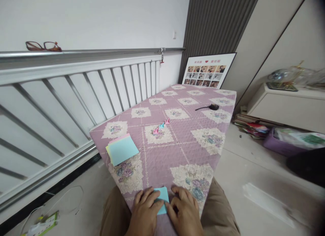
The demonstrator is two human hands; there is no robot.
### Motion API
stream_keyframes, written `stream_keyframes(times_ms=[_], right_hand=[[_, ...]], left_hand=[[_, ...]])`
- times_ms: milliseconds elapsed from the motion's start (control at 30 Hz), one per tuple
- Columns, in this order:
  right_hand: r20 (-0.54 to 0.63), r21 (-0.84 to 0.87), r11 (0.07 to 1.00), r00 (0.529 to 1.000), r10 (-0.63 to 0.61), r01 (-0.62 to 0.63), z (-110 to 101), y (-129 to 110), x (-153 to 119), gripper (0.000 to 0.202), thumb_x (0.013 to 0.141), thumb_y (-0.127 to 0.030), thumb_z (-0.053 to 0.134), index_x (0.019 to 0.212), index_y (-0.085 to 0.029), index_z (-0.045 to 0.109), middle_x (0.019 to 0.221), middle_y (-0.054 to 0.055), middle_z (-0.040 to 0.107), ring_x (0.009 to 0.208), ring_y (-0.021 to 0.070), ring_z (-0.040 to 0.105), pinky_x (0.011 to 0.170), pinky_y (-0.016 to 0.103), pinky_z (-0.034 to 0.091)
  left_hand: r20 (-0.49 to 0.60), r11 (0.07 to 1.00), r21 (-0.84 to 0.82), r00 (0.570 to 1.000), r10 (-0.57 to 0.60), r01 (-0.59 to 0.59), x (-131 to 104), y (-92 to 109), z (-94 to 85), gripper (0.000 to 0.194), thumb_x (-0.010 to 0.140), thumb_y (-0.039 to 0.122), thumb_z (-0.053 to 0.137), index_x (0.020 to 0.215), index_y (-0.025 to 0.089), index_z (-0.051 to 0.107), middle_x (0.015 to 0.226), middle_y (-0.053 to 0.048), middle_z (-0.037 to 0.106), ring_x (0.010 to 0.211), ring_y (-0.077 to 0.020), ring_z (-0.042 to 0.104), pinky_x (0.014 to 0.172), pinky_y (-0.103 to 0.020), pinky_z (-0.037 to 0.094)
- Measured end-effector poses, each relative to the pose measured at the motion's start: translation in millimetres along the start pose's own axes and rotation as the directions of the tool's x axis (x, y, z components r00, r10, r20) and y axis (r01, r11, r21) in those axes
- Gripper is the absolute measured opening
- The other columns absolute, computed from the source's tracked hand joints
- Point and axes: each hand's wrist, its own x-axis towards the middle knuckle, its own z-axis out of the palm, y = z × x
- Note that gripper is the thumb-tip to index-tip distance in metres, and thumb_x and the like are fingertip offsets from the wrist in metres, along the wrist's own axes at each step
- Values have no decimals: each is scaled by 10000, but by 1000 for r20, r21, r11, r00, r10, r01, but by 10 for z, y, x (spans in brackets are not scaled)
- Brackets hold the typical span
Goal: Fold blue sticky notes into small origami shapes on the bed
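A small light-blue sheet of paper [164, 194] lies near the front edge of the cloth-covered table [162, 161]. My left hand [146, 207] holds down its left side, fingers bent over the paper and thumb near its middle. From the other side, my right hand [185, 207] presses its thumb on the paper's right edge, with its fingers curled beside it on the cloth. Part of the sheet is hidden under my hands. Farther up lie small folded paper pieces: one pink [155, 131], one blue [161, 125] and another pink [167, 121].
A stack of coloured paper [123, 150], blue on top, lies at the table's left. A round black object with a strap [214, 107] is at the far right. A white radiator [111, 83] runs along the left, with glasses [43, 46] on the pipe above.
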Motion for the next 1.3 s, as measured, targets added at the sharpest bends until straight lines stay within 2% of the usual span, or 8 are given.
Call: stream_keyframes(times_ms=[333, 600, 933, 1067, 1133, 1233, 1300], right_hand=[[-40, -16, 1000, 999, -11, 10, 15, -21, 14, 167, 754, -262, 619, 591, -238, 590, 1089, 35, 631, 1087, 275, 502, 846, 412, 381], [-38, -16, 1000, 999, -14, 14, -22, -38, 12, 154, 750, -248, 607, 599, -236, 583, 1089, 32, 635, 1077, 268, 506, 832, 401, 388], [-33, -17, 1000, 999, 8, -9, -4, -44, 14, 154, 735, -235, 622, 591, -232, 569, 1087, 23, 640, 1080, 268, 501, 840, 398, 373], [-46, -4, 1000, 999, 2, -3, 16, -11, 9, 82, 747, -248, 616, 672, -243, 582, 1070, 22, 644, 1067, 263, 513, 840, 392, 372], [-51, 9, 1000, 999, -7, 8, 21, 9, 1, 25, 758, -256, 610, 782, -261, 613, 1072, 21, 644, 1059, 259, 521, 842, 392, 372], [-42, 10, 999, 998, -43, 43, 26, 34, -14, 268, 775, -246, 595, 1029, -327, 615, 1135, 19, 626, 1075, 250, 524, 852, 395, 370], [-34, -11, 997, 997, -71, 71, 32, 44, -23, 349, 787, -231, 582, 1105, -373, 596, 1182, 16, 609, 1107, 250, 513, 863, 403, 364]], left_hand=[[-44, 999, 16, 999, 31, -31, 2, -3, 18, 342, 843, 158, 517, 1091, 359, 639, 1265, 30, 590, 1218, -228, 457, 1016, -438, 275], [-47, 999, 49, 999, 20, -18, -4, -18, 57, 372, 825, 140, 530, 1086, 387, 625, 1263, 69, 590, 1214, -219, 463, 1014, -443, 267], [-118, 997, 59, 991, 61, -54, -10, -39, 96, 358, 821, 112, 509, 1054, 343, 654, 1230, 29, 611, 1199, -206, 462, 1023, -414, 261], [-96, 999, 48, 995, 26, -22, -4, -22, 76, 367, 838, 109, 510, 1058, 363, 658, 1240, 30, 602, 1208, -203, 453, 1035, -411, 258], [-70, 999, 43, 997, 18, -15, -1, -12, 53, 342, 847, 147, 538, 1065, 385, 654, 1259, 35, 589, 1213, -218, 449, 1030, -429, 263], [-41, 999, 39, 999, 23, -22, 2, -1, 25, 305, 854, 210, 573, 1077, 405, 647, 1278, 33, 576, 1220, -237, 442, 1021, -452, 273], [-38, 999, 41, 999, 21, -20, 2, 2, 19, 294, 862, 230, 575, 1079, 416, 644, 1281, 34, 573, 1221, -242, 440, 1019, -464, 276]])
